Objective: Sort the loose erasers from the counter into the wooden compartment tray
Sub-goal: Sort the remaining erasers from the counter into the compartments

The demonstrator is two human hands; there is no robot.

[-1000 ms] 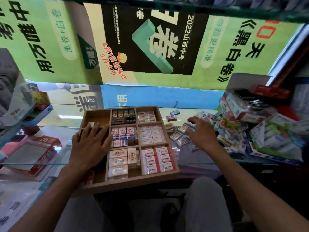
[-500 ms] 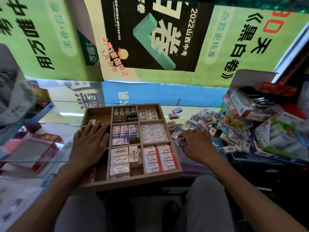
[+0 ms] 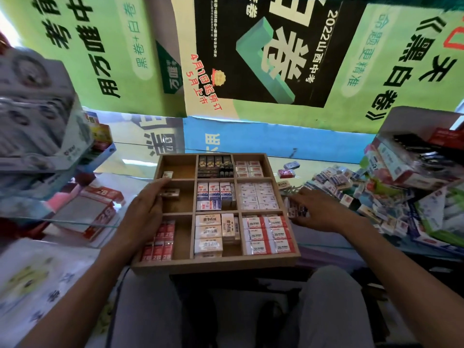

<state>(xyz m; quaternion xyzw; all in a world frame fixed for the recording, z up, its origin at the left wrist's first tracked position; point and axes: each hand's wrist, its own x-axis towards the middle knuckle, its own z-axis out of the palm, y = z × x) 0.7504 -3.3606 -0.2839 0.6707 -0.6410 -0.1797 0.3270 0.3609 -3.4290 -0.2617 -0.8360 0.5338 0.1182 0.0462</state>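
Observation:
The wooden compartment tray (image 3: 216, 264) sits at the glass counter's front edge, most of its cells filled with boxed erasers. My left hand (image 3: 145, 209) rests on the tray's left side, its fingertips touching a loose eraser (image 3: 171, 192) in the middle-left cell. Another eraser (image 3: 167, 174) lies in the top-left cell. My right hand (image 3: 317, 210) is just right of the tray and holds a small stack of white erasers (image 3: 296, 209) with dark print. A heap of loose erasers (image 3: 334, 180) lies on the counter beyond it.
A red eraser (image 3: 286, 173) and a blue one (image 3: 292, 165) lie apart behind the tray. Boxes and packets of stationery (image 3: 411, 172) are piled at the right. Product boxes (image 3: 37, 116) are stacked at the left. Posters hang behind the counter.
My right hand drew back from the heap toward the tray with several erasers in it. My left hand slid left, uncovering the middle-left cell.

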